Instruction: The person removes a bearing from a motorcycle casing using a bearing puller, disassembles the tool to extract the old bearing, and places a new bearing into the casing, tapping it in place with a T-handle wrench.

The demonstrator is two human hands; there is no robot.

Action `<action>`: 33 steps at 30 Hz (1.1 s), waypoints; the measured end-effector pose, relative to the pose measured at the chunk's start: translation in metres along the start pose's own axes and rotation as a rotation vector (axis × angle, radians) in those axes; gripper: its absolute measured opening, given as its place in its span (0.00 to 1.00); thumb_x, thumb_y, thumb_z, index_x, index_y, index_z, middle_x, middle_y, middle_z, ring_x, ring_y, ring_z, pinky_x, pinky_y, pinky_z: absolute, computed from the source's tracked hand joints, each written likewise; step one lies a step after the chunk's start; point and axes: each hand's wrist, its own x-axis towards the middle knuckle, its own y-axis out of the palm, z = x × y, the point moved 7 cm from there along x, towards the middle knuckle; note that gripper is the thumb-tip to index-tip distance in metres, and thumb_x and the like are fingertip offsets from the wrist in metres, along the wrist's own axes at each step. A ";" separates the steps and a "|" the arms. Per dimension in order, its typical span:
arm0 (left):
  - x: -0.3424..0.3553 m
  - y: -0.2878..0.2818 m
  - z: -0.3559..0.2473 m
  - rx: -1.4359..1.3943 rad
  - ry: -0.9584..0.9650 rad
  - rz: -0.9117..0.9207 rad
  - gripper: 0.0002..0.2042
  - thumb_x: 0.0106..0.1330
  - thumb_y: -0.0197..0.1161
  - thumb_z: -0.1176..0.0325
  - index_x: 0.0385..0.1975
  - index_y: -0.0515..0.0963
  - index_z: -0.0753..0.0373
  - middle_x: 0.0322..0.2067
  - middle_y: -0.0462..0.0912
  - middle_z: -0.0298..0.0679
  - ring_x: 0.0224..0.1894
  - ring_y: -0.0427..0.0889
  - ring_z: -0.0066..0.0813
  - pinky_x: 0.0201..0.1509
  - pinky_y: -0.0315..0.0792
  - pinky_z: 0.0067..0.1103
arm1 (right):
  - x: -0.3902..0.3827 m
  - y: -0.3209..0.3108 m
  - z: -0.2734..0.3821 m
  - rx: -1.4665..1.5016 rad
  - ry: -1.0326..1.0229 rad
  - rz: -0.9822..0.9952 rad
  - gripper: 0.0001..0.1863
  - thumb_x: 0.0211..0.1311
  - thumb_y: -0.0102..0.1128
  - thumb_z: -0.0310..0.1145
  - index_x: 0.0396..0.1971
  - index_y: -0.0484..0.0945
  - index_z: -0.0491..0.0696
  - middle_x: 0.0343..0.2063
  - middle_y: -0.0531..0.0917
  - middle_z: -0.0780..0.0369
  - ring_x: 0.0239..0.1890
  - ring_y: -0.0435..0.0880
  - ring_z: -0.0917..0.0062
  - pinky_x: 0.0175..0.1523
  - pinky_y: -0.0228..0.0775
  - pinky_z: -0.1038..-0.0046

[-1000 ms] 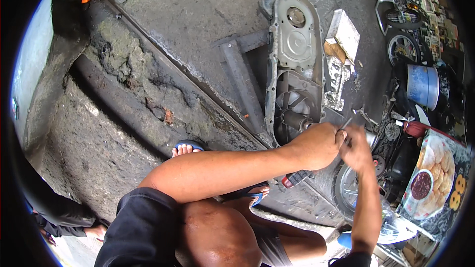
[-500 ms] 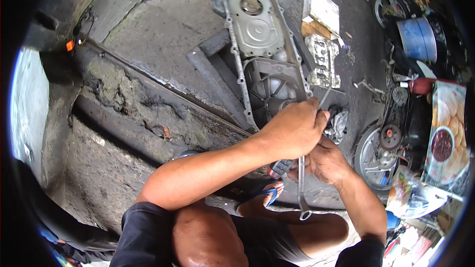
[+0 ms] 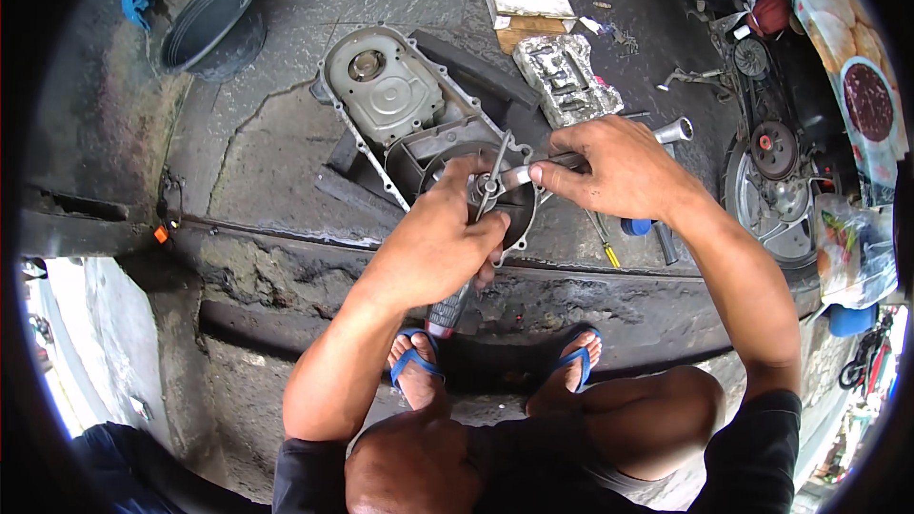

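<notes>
Left hand pinches thin bar, nut at its fingertips; right hand grips metal tool. Probably engaging nut; next needs square alignment.

Forearms angled inward, left hand and right hand close together, fingers bent.

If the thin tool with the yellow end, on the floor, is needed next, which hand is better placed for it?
Probably the right hand: it is closer to the thin tool, though it seems to hold a metal piece. The left hand is farther left, at the metal casing.
</notes>
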 end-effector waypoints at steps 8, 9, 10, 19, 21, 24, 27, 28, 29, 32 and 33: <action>-0.038 0.012 0.014 0.114 -0.091 -0.112 0.25 0.67 0.55 0.77 0.63 0.57 0.73 0.22 0.78 0.38 0.21 0.79 0.23 0.25 0.73 0.21 | -0.030 0.002 -0.008 0.144 0.051 -0.176 0.31 0.60 0.62 0.56 0.34 0.84 0.37 0.21 0.83 0.48 0.31 0.85 0.52 0.42 0.76 0.55; -0.043 0.012 0.021 0.097 -0.119 -0.129 0.24 0.67 0.53 0.78 0.63 0.57 0.72 0.21 0.78 0.37 0.21 0.78 0.23 0.25 0.72 0.20 | -0.031 0.003 -0.011 0.164 0.064 -0.181 0.31 0.60 0.62 0.56 0.34 0.84 0.37 0.21 0.83 0.48 0.31 0.85 0.52 0.42 0.76 0.55; -0.050 0.011 0.024 0.085 -0.110 -0.154 0.18 0.68 0.50 0.78 0.57 0.65 0.72 0.20 0.77 0.36 0.20 0.77 0.23 0.24 0.71 0.19 | -0.031 0.003 -0.010 0.202 0.059 -0.181 0.31 0.61 0.62 0.56 0.35 0.84 0.36 0.21 0.83 0.47 0.31 0.86 0.52 0.41 0.76 0.55; -0.060 0.019 0.006 -0.608 0.454 -0.280 0.18 0.78 0.43 0.55 0.34 0.68 0.64 0.28 0.72 0.42 0.33 0.75 0.32 0.43 0.75 0.32 | -0.052 0.034 -0.011 0.986 -0.140 0.019 0.42 0.49 0.71 0.64 0.49 0.75 0.39 0.38 0.80 0.52 0.37 0.83 0.67 0.39 0.78 0.67; -0.047 0.031 -0.003 -0.615 0.621 -0.290 0.18 0.79 0.42 0.55 0.34 0.68 0.63 0.31 0.72 0.45 0.39 0.74 0.32 0.45 0.71 0.30 | -0.065 0.060 0.001 1.066 -0.295 0.055 0.43 0.48 0.76 0.56 0.55 0.71 0.40 0.46 0.81 0.49 0.47 0.82 0.64 0.46 0.78 0.65; -0.045 0.040 -0.004 -0.382 0.579 -0.416 0.20 0.79 0.40 0.51 0.33 0.67 0.62 0.36 0.72 0.45 0.44 0.71 0.35 0.53 0.65 0.30 | -0.074 0.086 0.017 0.994 -0.267 0.150 0.35 0.50 0.76 0.48 0.52 0.72 0.41 0.36 0.85 0.49 0.41 0.86 0.60 0.47 0.78 0.65; -0.041 0.032 -0.002 -0.019 0.767 -0.421 0.29 0.76 0.39 0.43 0.46 0.71 0.68 0.42 0.73 0.44 0.46 0.71 0.33 0.56 0.64 0.29 | -0.083 0.101 -0.008 0.931 -0.302 0.002 0.28 0.55 0.71 0.44 0.50 0.74 0.44 0.32 0.85 0.51 0.34 0.87 0.58 0.41 0.79 0.64; -0.045 0.022 0.004 0.000 0.818 -0.491 0.33 0.75 0.39 0.40 0.52 0.72 0.70 0.47 0.74 0.44 0.47 0.72 0.32 0.56 0.64 0.28 | -0.088 0.101 -0.031 0.963 -0.360 -0.213 0.25 0.57 0.68 0.44 0.50 0.74 0.45 0.31 0.85 0.53 0.32 0.87 0.63 0.39 0.78 0.64; -0.050 0.007 0.012 0.002 0.880 -0.630 0.25 0.75 0.48 0.50 0.50 0.74 0.70 0.49 0.75 0.44 0.47 0.74 0.32 0.55 0.66 0.28 | -0.087 0.115 -0.058 1.060 -0.196 -0.290 0.24 0.59 0.66 0.42 0.51 0.73 0.45 0.27 0.83 0.58 0.29 0.85 0.70 0.37 0.76 0.68; -0.019 -0.016 0.033 0.626 0.448 -0.701 0.17 0.61 0.61 0.75 0.52 0.76 0.69 0.48 0.78 0.42 0.49 0.76 0.34 0.56 0.69 0.27 | -0.069 0.166 -0.167 1.178 0.436 -0.400 0.23 0.61 0.61 0.41 0.49 0.74 0.40 0.24 0.79 0.63 0.26 0.76 0.76 0.36 0.72 0.71; -0.009 -0.013 0.039 0.701 0.371 -0.661 0.20 0.60 0.62 0.75 0.54 0.76 0.67 0.49 0.78 0.45 0.52 0.77 0.37 0.60 0.68 0.28 | -0.064 0.176 -0.201 0.877 0.532 -0.301 0.25 0.61 0.60 0.45 0.45 0.77 0.36 0.28 0.83 0.54 0.30 0.83 0.66 0.40 0.74 0.67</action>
